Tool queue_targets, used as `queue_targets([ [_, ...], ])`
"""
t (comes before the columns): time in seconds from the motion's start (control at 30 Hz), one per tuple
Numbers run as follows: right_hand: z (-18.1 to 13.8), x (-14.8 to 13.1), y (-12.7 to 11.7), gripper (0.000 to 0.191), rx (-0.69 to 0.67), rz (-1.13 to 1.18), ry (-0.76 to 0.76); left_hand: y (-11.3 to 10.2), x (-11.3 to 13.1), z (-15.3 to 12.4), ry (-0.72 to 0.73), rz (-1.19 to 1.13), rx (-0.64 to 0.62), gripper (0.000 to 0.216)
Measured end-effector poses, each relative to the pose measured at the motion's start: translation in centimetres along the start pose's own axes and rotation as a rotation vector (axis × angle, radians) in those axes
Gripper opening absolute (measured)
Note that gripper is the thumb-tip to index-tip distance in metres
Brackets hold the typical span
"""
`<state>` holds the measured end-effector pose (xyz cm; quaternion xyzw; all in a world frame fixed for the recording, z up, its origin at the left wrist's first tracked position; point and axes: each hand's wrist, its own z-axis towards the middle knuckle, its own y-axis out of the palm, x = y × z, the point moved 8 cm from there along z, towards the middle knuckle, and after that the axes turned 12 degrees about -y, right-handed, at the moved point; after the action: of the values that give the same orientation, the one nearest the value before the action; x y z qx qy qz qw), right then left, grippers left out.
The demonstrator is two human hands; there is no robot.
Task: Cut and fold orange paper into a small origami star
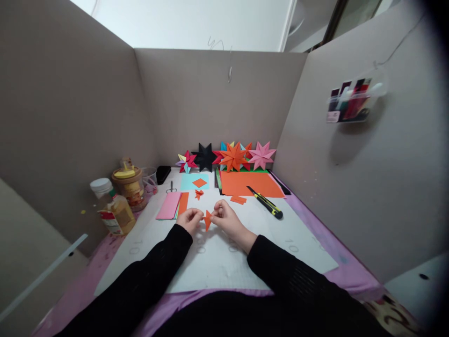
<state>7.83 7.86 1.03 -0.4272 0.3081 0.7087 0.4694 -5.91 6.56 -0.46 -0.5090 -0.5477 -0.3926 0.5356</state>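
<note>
Between my two hands, a small folded piece of orange paper (208, 221) is held just above the white mat, one point hanging downward. My left hand (190, 220) pinches its left side with thumb and forefinger. On the other side, my right hand (226, 218) grips the right edge, also in a pinch. Just beyond them lies another small folded orange piece (199, 194). A flat orange diamond (199, 183) rests on a light blue sheet (185, 181). Small orange strips (238, 200) lie past my right hand.
A yellow-and-black utility knife (268, 205) lies at right, by an orange paper stack (249, 183). Pink paper (168, 206) and scissors (171, 188) are at left. Folded paper stars (234, 157) line the back wall. A glue bottle (117, 210) and a jar (131, 189) stand far left.
</note>
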Motion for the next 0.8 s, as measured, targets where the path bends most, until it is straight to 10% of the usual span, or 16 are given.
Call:
queue_targets([
  [0.47, 0.1, 0.0, -0.2, 0.027, 0.013, 0.039, -0.033, 1.4, -0.6, -0.3, -0.081, 0.22, -0.133, 0.027],
  [0.8, -0.2, 0.2, 0.6, 0.027, -0.037, 0.019, 0.019, -0.4, 0.1, 0.0, -0.045, 0.073, 0.026, 0.026],
])
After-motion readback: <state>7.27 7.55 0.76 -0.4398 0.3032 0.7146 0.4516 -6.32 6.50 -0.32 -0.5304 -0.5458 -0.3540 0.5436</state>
